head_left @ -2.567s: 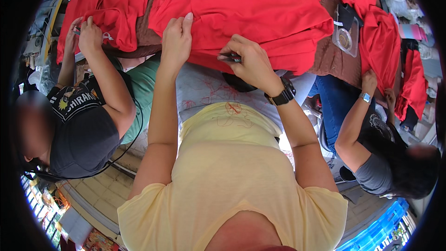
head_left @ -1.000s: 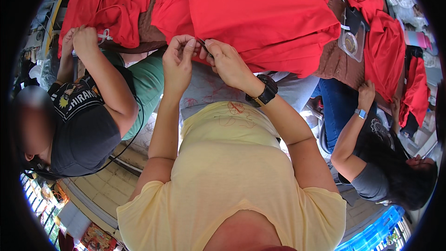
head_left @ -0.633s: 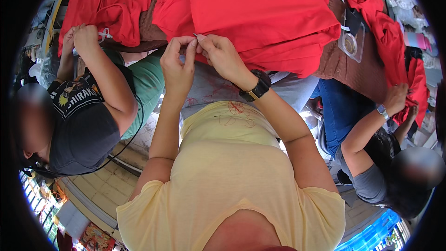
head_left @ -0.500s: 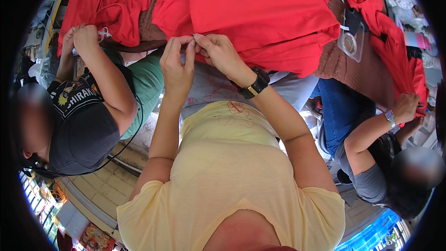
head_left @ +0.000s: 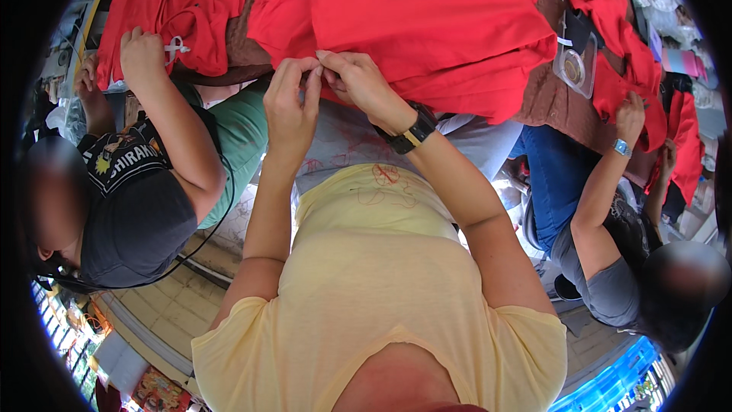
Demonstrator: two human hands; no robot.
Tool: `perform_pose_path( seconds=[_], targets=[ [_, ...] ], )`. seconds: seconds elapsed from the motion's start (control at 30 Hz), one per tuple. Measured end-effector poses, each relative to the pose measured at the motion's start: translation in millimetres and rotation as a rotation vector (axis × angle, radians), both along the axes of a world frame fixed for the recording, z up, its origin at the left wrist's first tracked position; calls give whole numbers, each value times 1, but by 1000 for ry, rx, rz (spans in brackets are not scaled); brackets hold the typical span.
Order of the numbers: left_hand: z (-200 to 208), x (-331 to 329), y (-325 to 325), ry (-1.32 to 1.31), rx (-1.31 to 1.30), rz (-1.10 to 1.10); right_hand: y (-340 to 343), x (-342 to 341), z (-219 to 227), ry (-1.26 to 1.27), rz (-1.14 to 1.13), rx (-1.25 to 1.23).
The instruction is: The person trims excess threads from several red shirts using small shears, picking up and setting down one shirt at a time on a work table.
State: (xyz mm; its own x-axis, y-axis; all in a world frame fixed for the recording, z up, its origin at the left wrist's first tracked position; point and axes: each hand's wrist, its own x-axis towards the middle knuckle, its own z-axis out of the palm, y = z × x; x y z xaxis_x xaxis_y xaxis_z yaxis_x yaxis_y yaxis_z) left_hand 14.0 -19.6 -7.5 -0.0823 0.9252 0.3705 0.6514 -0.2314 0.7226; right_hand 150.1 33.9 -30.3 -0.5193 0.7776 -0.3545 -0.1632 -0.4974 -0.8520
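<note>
My left hand and my right hand meet at the near edge of a large red cloth spread over my lap and the table. Both pinch, thumb against finger, with their fingertips almost touching. Whatever sits between the tips is too small to make out. A dark watch is on my right wrist. Loose red thread lies curled on the front of my pale yellow shirt.
To the left, a person in a dark shirt works at another red cloth. Another person in grey handles red cloth on the right. A brown quilted cover lies beneath, with a clear plastic case on it.
My hands stay nearly in place; the right fingertips have lifted slightly. The left person's hands have moved apart. On the right, the other person's hands have shifted leftward and up with the cloth.
</note>
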Motion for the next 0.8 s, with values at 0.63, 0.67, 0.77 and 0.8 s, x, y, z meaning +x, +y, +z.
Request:
perform_pose_path(
  seconds=[0.63, 0.67, 0.77, 0.8],
  targets=[
    [34, -7, 20, -197, 213, -172, -7, 113, 18, -1018, -468, 1098],
    [38, -8, 18, -258, 237, -152, -1, 126, 16, -1077, -559, 1159],
    [50, -18, 11, -343, 244, -49, 11, 184, 44, -714, -442, 901],
    [51, -18, 14, -354, 188, -53, 8, 194, 72, -607, -363, 709]
  ],
)
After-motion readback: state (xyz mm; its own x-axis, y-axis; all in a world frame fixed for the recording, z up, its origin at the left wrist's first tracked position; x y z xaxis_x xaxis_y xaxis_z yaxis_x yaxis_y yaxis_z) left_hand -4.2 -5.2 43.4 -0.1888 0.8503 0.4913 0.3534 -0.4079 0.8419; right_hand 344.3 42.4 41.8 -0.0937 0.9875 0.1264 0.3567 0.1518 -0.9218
